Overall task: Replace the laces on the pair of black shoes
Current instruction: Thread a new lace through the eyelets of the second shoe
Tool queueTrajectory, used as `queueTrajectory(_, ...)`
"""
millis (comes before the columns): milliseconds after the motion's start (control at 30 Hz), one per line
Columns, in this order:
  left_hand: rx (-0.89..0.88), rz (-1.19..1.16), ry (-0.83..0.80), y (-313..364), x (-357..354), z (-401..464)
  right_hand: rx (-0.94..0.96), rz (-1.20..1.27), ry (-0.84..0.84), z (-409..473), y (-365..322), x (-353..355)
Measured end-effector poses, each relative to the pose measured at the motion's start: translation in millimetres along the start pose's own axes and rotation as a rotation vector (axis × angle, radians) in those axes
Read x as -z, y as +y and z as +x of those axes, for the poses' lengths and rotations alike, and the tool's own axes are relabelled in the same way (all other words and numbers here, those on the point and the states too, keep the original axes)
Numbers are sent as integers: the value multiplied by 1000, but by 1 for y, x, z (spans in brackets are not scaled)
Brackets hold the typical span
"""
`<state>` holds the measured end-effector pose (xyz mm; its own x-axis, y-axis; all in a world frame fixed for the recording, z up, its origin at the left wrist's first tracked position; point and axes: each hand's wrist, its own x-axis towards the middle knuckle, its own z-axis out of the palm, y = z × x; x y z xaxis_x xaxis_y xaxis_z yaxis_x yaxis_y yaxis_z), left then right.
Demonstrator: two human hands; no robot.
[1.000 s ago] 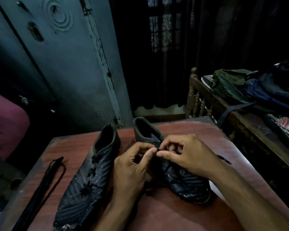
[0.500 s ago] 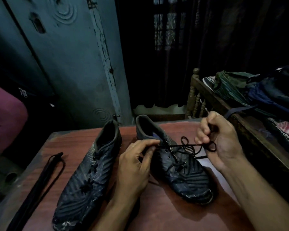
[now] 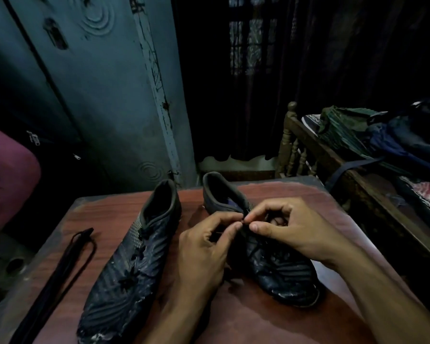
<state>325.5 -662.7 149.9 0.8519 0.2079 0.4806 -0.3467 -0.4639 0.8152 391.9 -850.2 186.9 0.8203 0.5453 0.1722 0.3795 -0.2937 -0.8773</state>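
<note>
Two black shoes stand on a reddish wooden table, toes toward me. The left shoe has a black lace through its eyelets. Over the upper eyelets of the right shoe both hands meet. My left hand pinches the black lace of that shoe between thumb and forefinger. My right hand pinches the same lace right beside it, fingers curled. Much of the lace is hidden under the hands. A spare black lace lies folded along the table's left edge.
A grey-blue metal cabinet stands behind the table. At the right a wooden bed rail carries piled clothes and bags. A maroon cushion sits at the far left. A dark curtain hangs at the back.
My right hand, which had pulled a loop of lace out to the right half a second ago, has come back to the shoe's top eyelets and meets my left hand again.
</note>
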Motion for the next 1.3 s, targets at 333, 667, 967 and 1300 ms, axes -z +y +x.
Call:
queueTrajectory(333, -58, -2, -79, -3, -4, -2, -7, 97, 1, 0, -1, 4)
queueTrajectory(667, -149, 364, -134, -20, -3, 3, -43, 298, 229, 2, 11, 20)
queueTrajectory(967, -111, 482, -204, -17, 2, 4, -61, 22, 107, 2, 14, 12)
queueTrajectory(1300, -88, 386, -178, -16, 8, 7, -71, -250, -26, 3, 19, 7)
